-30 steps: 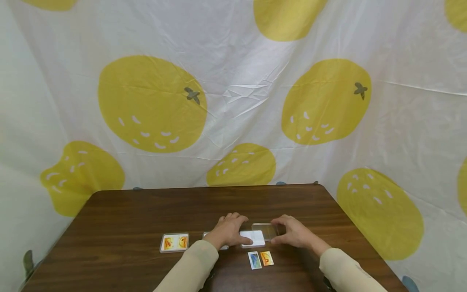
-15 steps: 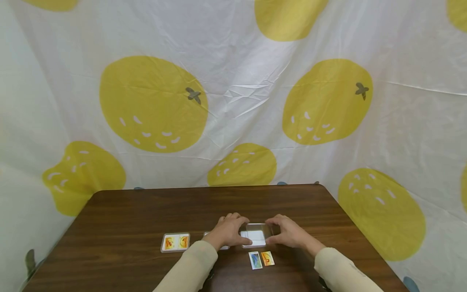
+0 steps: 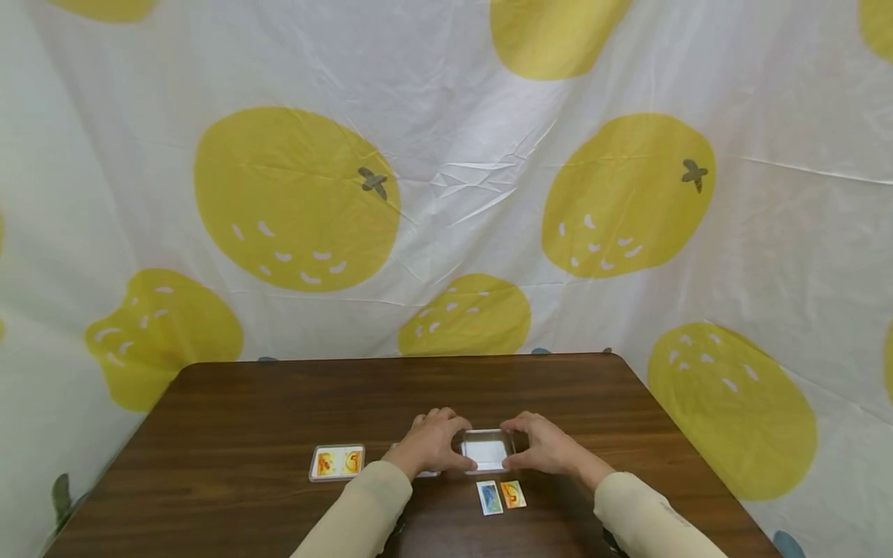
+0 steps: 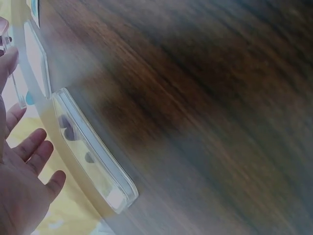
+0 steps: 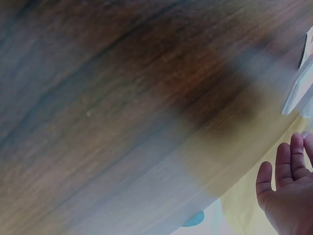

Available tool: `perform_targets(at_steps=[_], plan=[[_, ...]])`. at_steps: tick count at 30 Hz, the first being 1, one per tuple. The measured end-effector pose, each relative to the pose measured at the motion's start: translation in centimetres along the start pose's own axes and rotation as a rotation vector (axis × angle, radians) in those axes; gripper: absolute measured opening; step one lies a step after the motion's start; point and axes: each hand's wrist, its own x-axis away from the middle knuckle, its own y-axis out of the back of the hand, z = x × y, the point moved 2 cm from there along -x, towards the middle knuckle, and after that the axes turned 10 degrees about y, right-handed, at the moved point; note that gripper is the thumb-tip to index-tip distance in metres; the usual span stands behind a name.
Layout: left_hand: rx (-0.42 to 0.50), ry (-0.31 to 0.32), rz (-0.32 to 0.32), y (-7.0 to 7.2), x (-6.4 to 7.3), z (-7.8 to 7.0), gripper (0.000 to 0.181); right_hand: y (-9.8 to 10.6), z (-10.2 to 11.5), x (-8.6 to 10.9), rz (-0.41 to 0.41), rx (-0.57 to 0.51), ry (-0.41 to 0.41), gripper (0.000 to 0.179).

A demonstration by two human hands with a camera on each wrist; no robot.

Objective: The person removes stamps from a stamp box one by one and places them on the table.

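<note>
A clear plastic cover [image 3: 487,435] is held between both hands, over a white-backed base [image 3: 486,456] of a small case on the table. My left hand [image 3: 436,442] pinches its left side between thumb and fingertips, other fingers spread in the left wrist view. On the opposite side, my right hand [image 3: 547,446] grips the cover's edge with thumb and forefinger. In the left wrist view the cover [image 4: 18,88] is raised over the base [image 4: 39,61]. Just in front of the base lie a blue picture card [image 3: 490,498] and an orange one [image 3: 512,494].
A clear case with orange pictures [image 3: 337,463] lies to the left on the brown wooden table [image 3: 265,411]. Another clear case [image 4: 95,152] lies beneath the left wrist, mostly hidden in the head view. A lemon-patterned cloth [image 3: 460,232] hangs behind the table.
The right hand has brought the clear cover leftward, from beside the base to over it. The left hand, close by before, now holds the cover's left side.
</note>
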Motion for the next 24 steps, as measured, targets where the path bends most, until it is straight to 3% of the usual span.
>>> perform_targets(at_steps=[8, 24], plan=[[-0.001, 0.014, 0.014, -0.16, 0.19, 0.24, 0.065, -0.41, 0.14, -0.04, 0.025, 0.048, 0.023, 0.058], [-0.064, 0.012, 0.005, -0.69, 0.42, 0.24, 0.063, -1.05, 0.14, -0.25, 0.078, 0.081, -0.018, 0.059]])
